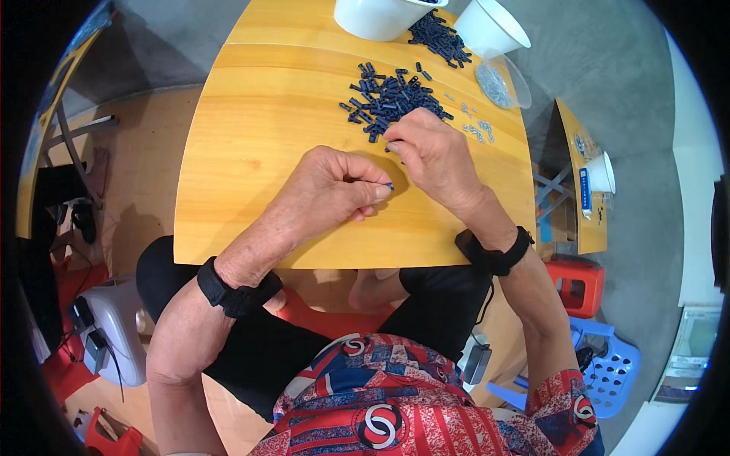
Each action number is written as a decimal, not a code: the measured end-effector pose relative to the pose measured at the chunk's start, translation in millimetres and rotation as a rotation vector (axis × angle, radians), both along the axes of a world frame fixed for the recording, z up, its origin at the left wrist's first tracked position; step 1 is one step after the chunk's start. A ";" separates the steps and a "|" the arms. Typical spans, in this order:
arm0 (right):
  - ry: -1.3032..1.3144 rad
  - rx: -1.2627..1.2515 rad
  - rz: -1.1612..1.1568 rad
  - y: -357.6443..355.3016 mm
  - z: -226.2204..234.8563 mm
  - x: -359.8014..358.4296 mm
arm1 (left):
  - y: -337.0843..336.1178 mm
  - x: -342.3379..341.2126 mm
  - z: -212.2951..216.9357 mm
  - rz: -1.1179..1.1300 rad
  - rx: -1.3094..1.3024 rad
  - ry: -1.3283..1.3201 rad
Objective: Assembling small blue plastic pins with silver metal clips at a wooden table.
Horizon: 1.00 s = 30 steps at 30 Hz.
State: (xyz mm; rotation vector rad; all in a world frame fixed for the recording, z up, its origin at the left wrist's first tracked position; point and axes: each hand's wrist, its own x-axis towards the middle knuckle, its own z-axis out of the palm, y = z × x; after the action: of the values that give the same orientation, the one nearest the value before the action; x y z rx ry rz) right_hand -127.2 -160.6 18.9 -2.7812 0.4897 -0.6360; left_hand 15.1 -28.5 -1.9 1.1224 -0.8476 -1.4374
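Over the wooden table, my left hand point(334, 186) is closed in a pinch, and the end of a small dark blue plastic piece point(390, 186) sticks out between thumb and forefinger. My right hand point(433, 156) is pinched too, slightly higher and to the right, beside the near edge of a pile of dark blue plastic pieces point(399, 99). A tiny dark bit shows at its fingertips, but what it holds is too small to name. The two hands are apart. Small silvery metal parts point(477, 131) lie scattered just right of the pile.
At the far edge of the table point(228, 152) stand a white tub point(372, 19) and a white bucket point(487, 26), with a second dark pile point(441, 42) between them. A clear container point(498, 83) of metal parts sits near the right edge. Red point(576, 285) and blue stools point(612, 372) stand at right.
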 end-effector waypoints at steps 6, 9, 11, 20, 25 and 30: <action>-0.016 0.052 -0.051 -2.1 0.6 -4.0 | 3.9 3.7 0.2 -0.028 0.011 -0.048; -0.059 0.130 -0.082 0.0 3.4 -3.7 | 3.5 3.7 1.9 -0.041 0.032 -0.059; -0.089 0.193 -0.098 4.7 7.7 -4.1 | 3.4 4.3 0.8 -0.026 0.022 -0.035; -0.221 0.966 -0.252 47.1 31.8 -17.0 | 3.9 5.9 6.1 0.018 -0.004 0.074; -0.302 0.839 -0.205 61.4 29.1 -15.8 | 7.4 3.5 11.7 0.007 -0.027 0.087; -0.316 0.801 -0.209 67.1 27.7 -13.3 | 12.8 6.1 11.9 0.012 -0.035 0.087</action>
State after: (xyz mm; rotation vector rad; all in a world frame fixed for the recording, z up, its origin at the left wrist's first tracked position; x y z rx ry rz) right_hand -140.5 -93.4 46.6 -1.8591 0.7640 -0.7059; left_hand 21.2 -15.7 10.0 1.0295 -0.8010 -1.4457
